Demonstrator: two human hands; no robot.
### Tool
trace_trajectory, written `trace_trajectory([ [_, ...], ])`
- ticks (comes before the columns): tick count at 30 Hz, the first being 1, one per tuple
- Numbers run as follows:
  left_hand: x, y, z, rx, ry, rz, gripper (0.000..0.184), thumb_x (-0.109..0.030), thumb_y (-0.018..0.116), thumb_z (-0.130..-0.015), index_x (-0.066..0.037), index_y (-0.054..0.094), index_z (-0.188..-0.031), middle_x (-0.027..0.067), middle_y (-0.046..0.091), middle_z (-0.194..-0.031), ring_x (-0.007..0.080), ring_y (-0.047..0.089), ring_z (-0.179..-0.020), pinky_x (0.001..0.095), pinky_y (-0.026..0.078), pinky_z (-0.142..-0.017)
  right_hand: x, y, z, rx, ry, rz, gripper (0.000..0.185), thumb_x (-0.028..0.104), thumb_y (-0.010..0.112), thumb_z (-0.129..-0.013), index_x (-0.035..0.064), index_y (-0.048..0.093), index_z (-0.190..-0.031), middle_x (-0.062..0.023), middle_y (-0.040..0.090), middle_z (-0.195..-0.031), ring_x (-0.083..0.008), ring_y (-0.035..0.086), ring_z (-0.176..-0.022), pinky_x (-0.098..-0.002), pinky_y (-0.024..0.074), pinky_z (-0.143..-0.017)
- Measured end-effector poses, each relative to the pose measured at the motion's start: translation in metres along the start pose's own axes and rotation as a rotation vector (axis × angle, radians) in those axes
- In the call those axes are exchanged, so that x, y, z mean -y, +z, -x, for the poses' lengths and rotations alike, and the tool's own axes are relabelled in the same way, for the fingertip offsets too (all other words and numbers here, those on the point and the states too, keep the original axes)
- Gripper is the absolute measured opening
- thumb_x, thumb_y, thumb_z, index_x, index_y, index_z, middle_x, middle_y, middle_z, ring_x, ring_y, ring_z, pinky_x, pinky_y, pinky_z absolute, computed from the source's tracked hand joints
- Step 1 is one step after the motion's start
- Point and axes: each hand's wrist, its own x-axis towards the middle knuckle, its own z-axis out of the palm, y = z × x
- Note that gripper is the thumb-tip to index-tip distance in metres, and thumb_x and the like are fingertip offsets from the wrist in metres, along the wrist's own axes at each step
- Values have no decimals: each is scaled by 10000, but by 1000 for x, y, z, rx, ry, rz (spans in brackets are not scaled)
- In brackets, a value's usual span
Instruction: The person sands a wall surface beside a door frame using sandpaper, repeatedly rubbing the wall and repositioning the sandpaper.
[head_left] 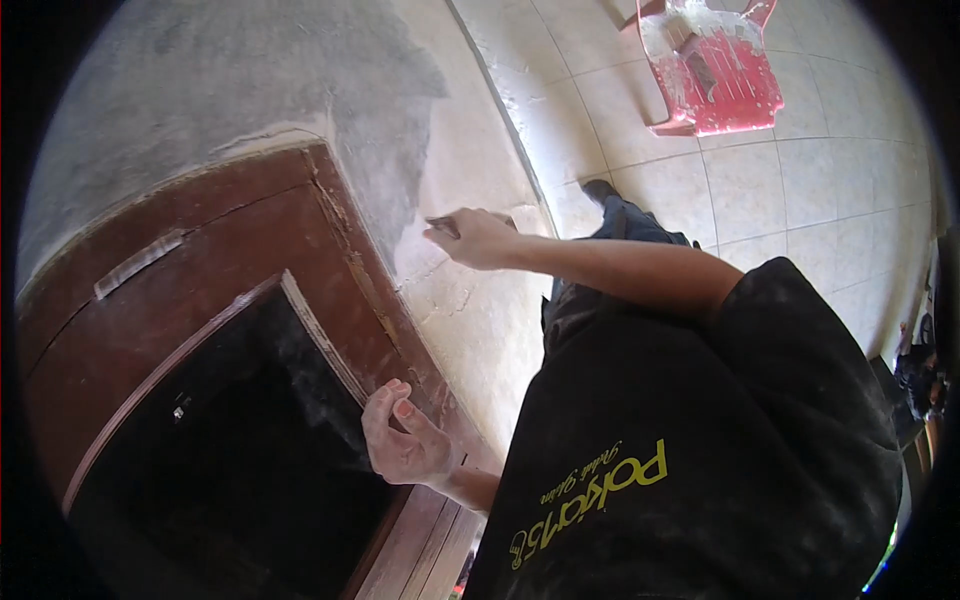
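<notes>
My right hand (475, 240) reaches across to the wall and is closed on a thin, flat, dark tool (442, 227), whose edge is at the border between grey and pale plaster. The palm hides most of this tool. Lower down, my left hand (405, 435) is loosely curled, dusty with white powder, with its fingertips bunched near the thumb and nothing visible in it. It is in front of a brown wooden frame (370, 300), beside a dark panel (230, 430).
Grey plaster (250, 70) covers the wall at the upper left. A red plastic chair (735, 90), splattered white, stands on the tiled floor (640, 120) at the top right, with a brownish block (697, 62) on it. My foot (600, 190) is near the wall's base.
</notes>
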Motion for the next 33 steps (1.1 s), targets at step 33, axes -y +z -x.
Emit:
trace_trajectory([
  [33, 0, -8, 29, -155, 4, -381, 341, -267, 486, -996, 56, 594, -1020, 198, 626, -1065, 316, 615, -1065, 412, 498, -971, 3, 104, -4, -630, -571, -248, 472, 190, 389, -1015, -36, 330, -1425, -209, 288, -1508, -335, 264, -1409, -430, 225, -1146],
])
